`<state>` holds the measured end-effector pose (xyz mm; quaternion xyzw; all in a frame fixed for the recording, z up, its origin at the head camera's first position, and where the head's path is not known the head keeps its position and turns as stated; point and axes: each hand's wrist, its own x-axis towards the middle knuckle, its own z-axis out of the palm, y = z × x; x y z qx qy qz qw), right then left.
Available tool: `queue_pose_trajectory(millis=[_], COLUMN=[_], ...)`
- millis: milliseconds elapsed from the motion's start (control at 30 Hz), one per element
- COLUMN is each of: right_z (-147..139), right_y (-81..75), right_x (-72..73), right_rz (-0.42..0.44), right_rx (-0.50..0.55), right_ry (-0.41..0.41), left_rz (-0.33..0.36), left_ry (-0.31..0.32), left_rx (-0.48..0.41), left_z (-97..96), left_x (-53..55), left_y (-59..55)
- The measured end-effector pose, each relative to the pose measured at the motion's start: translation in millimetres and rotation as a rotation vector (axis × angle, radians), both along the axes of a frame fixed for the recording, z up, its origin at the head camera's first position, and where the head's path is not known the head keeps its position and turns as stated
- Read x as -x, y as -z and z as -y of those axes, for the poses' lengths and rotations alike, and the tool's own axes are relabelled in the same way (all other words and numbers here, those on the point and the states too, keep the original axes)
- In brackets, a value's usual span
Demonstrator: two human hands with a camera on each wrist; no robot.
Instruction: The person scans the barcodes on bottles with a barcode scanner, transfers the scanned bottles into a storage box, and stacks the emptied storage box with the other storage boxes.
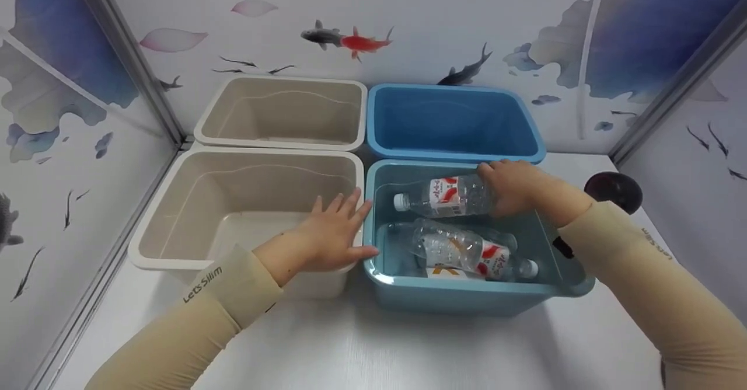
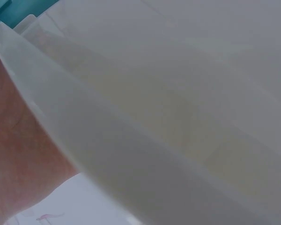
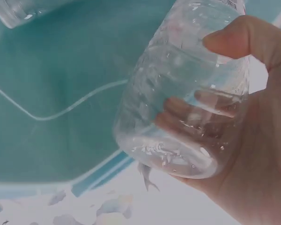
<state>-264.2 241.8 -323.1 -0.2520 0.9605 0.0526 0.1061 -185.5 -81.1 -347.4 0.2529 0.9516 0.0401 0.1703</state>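
Note:
My right hand (image 1: 516, 188) grips a clear plastic bottle (image 1: 446, 196) by its base end, above the light teal bin (image 1: 455, 301). The bottle lies sideways, its white cap pointing left and a red and white label round its middle. In the right wrist view the thumb and fingers wrap round the clear bottle (image 3: 178, 117). Below it, several more clear bottles (image 1: 461, 247) lie in the teal bin. My left hand (image 1: 330, 232) has its fingers spread at the right rim of the front beige bin (image 1: 157, 261), fingertips near the teal bin's edge.
A second beige bin (image 1: 280, 145) and a bright blue bin (image 1: 455, 156) stand behind, against the patterned wall. A dark round object (image 1: 614, 192) sits right of the teal bin. Metal-framed side panels flank the white table (image 1: 373, 355).

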Motion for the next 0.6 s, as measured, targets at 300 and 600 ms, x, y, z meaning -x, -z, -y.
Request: queue_pose_trajectory(millis=[300, 600], right_z=[-11.3, -18.3], right_y=[-21.0, -26.2], right_x=[-4.9, -9.1], right_rz=[0.065, 0.099], right_rx=[0.101, 0.098], right_ry=[0.009, -0.022], left_rz=[-0.007, -0.014], left_ry=[-0.003, 0.006], left_rx=[0.006, 0.034], left_z=[-0.9, -1.1], left_x=[0.4, 1.2], left_y=[-0.3, 1.4])
